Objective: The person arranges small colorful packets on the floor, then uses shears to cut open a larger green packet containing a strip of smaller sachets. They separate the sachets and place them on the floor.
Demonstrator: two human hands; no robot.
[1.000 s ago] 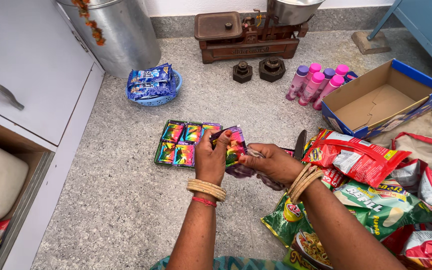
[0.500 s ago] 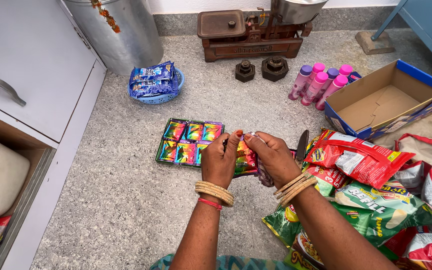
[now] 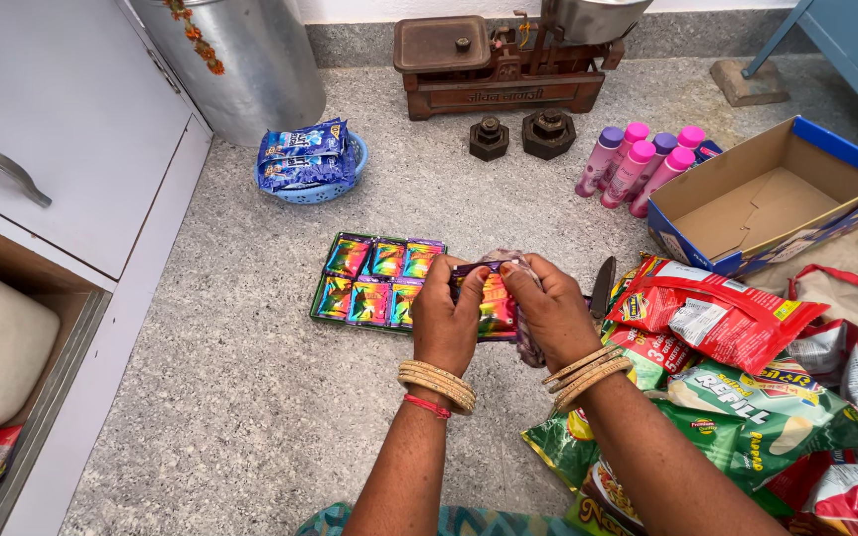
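Both hands meet at the centre of the head view over a speckled grey floor. My left hand [image 3: 446, 316] and my right hand [image 3: 548, 313] together pinch a strip of small shiny multicoloured sachets [image 3: 495, 301] by its top edge. More of the same sachets [image 3: 374, 281] lie flat in two rows just to the left, touching the held strip. A crumpled bit of wrapper shows behind my right hand's fingers. Both wrists wear bangles.
A knife [image 3: 602, 286] lies right of my hands. Large red and green snack bags [image 3: 747, 397] pile up at the right. An open blue cardboard box [image 3: 772, 199], pink bottles [image 3: 638, 164], iron weights [image 3: 523, 134], a balance scale [image 3: 503, 60], a blue basket of packets [image 3: 310, 164], a metal drum [image 3: 250, 60] and a cabinet [image 3: 42, 149] surround the floor.
My hands have drawn together over the sachet strip and now hold it upright by its top edge; earlier the right hand sat farther right and lower.
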